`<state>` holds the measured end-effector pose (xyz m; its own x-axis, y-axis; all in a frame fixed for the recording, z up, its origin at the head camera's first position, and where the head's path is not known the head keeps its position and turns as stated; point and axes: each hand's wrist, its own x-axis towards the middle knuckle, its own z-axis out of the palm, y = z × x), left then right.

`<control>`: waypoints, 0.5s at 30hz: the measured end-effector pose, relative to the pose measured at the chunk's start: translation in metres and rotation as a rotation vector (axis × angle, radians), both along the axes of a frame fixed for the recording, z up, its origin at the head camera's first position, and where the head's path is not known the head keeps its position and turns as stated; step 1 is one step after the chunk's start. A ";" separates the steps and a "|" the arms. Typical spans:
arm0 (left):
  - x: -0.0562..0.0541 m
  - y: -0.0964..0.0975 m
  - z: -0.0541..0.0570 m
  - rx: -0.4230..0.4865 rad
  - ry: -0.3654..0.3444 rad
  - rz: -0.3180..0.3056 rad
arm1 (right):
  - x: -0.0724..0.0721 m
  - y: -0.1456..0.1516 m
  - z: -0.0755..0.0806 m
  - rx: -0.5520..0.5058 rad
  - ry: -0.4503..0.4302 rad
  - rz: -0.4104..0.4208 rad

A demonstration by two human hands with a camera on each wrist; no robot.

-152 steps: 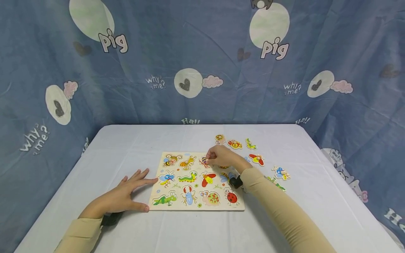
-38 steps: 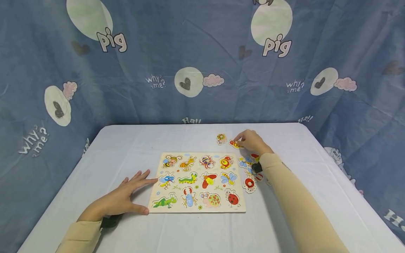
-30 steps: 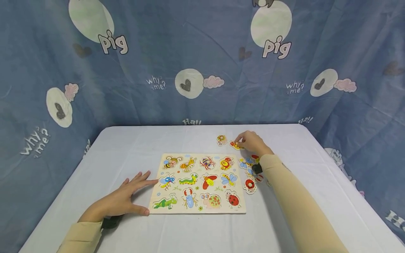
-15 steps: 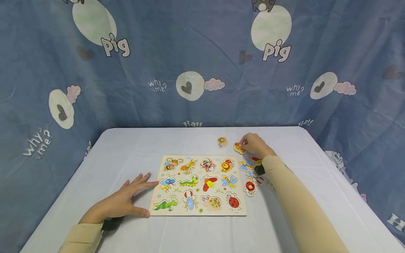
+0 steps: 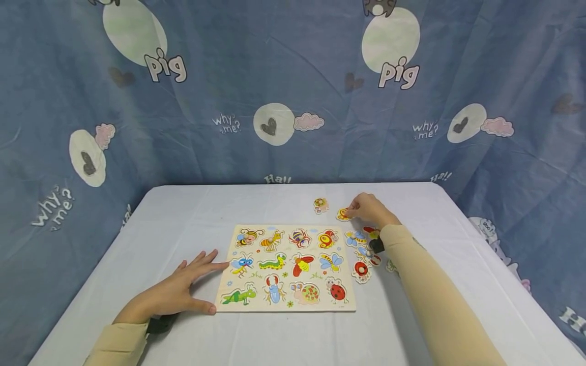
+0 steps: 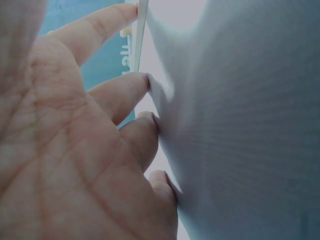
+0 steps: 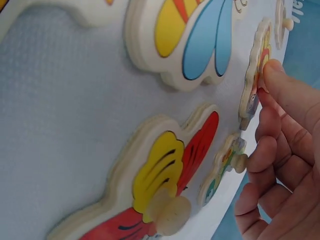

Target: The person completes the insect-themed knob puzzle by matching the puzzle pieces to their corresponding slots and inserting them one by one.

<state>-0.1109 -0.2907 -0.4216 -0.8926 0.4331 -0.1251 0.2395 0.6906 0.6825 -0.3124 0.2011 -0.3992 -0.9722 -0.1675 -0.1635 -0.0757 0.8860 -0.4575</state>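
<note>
My right hand (image 5: 369, 208) pinches a red-and-yellow butterfly puzzle piece (image 5: 342, 214) with thumb and index finger, behind the board's back right corner. In the right wrist view the butterfly piece stands close to the white tabletop, and the other fingers are curled. The wooden insect puzzle board (image 5: 286, 306) lies flat in the middle. My left hand (image 5: 176, 290) is spread at the board's left side, index fingertip and thumb at its edge. The left wrist view shows the other fingertips on the white cloth.
A snail piece (image 5: 321, 205) lies left of the butterfly piece. Right of the board are a bee piece (image 5: 355, 238), a ladybug piece (image 5: 361, 271) and a red-winged firefly piece (image 7: 170, 175) with a knob. My right forearm covers part of this group. A blue printed cloth (image 5: 293, 71) hangs behind.
About five seconds ago my right hand was over the spider on the board; it has since moved right and back to the butterfly piece, which has turned and shifted slightly. My left hand stays put.
</note>
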 end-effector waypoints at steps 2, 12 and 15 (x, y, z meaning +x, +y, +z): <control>0.000 0.001 0.000 0.000 0.001 0.000 | 0.000 0.000 0.000 -0.016 -0.013 -0.004; 0.000 0.000 -0.001 -0.014 0.011 -0.004 | 0.000 0.007 -0.004 -0.095 -0.067 -0.001; 0.000 0.000 -0.001 -0.005 0.008 -0.005 | 0.000 0.008 -0.004 -0.107 -0.066 0.013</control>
<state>-0.1110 -0.2904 -0.4223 -0.8914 0.4369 -0.1203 0.2481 0.6927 0.6772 -0.3120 0.2095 -0.4032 -0.9574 -0.2002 -0.2079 -0.0534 0.8308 -0.5540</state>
